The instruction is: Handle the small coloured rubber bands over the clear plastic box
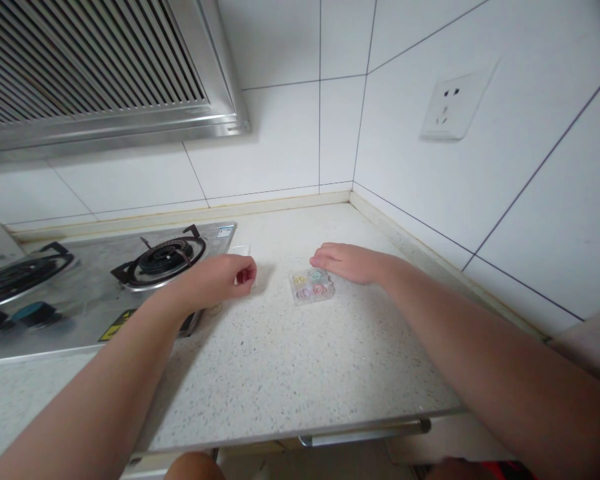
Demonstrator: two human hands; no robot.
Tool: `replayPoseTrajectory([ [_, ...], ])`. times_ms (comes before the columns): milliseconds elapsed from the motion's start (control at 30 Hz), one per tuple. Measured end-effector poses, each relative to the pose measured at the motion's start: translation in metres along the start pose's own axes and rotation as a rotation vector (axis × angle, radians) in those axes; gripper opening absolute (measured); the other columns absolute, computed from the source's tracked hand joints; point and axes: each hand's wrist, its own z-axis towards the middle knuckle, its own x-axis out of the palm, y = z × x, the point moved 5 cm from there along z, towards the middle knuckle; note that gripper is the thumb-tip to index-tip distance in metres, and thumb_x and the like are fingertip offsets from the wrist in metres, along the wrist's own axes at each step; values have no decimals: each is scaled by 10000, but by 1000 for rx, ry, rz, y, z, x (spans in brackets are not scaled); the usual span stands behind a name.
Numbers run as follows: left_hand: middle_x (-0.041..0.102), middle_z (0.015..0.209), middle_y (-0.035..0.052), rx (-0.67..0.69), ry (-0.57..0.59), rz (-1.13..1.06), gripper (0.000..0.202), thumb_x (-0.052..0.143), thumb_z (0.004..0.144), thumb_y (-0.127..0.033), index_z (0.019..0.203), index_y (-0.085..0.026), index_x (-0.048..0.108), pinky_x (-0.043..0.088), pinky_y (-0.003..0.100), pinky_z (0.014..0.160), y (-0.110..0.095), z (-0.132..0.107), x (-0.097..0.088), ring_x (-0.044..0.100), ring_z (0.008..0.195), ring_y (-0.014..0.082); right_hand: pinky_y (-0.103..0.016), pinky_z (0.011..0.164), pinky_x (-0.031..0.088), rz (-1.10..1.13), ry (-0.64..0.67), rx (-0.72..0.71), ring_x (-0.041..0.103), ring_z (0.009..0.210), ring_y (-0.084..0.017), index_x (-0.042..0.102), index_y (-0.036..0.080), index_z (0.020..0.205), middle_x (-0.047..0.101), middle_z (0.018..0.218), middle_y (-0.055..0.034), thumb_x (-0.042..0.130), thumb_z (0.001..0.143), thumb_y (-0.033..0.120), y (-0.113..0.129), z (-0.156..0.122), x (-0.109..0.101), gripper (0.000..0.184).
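Observation:
A small clear plastic box [312, 301] with compartments lies on the speckled countertop [275, 373]. Yellow, green, purple and red coils, perhaps little rubber bands, sit in its separate compartments. My right hand [347, 261] rests at the box's upper right corner, fingers stretched out and fairly flat. To the left of the box, my left hand [227, 277] is closed, thumb and fingertips curled together. Whatever it may hold is too small or hidden to make out. Partly behind that hand is a clear plastic piece [241, 250]. A small pale yellowish loop [215, 309] lies below the left wrist.
A gas stove [80, 333] with black burners and knobs stands on the left, close to my left forearm. Above it hangs a metal range hood [220, 127]. Tiled walls meet at the back corner, with a socket [450, 107] on the right. A drawer handle [365, 433] runs below the counter's front edge.

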Motion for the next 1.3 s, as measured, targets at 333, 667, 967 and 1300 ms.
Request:
replayPoseTrajectory([
  [333,653,760,19,-134,-568,-622,113,610,824,-288,801,-178,617,439,261,596,-44,11,-9,603,688,145,-289,715,375,-184,-429,-52,630,863,-161,644,236,963,708,947,-5,535,949,396,48,-9,-24,194],
  [667,614,752,2,44,-821,-741,81,615,842,-261,851,-181,605,418,230,565,-63,37,-15,553,655,116,-257,640,351,-59,-587,-100,531,644,-104,618,225,992,692,847,28,600,910,343,49,-17,-35,145],
  [967,639,779,-4,66,-649,-470,48,575,834,-186,863,-184,613,435,241,603,-48,54,31,561,668,120,-257,641,330,-103,-453,-86,537,665,-108,666,224,903,705,850,16,625,898,337,39,-7,-19,121],
  [1300,641,780,-8,116,-618,-458,46,581,817,-168,854,-184,603,439,246,623,-50,56,32,561,659,115,-260,687,351,-160,-469,-101,600,776,-142,642,218,890,694,855,8,597,861,251,41,-8,-21,62],
])
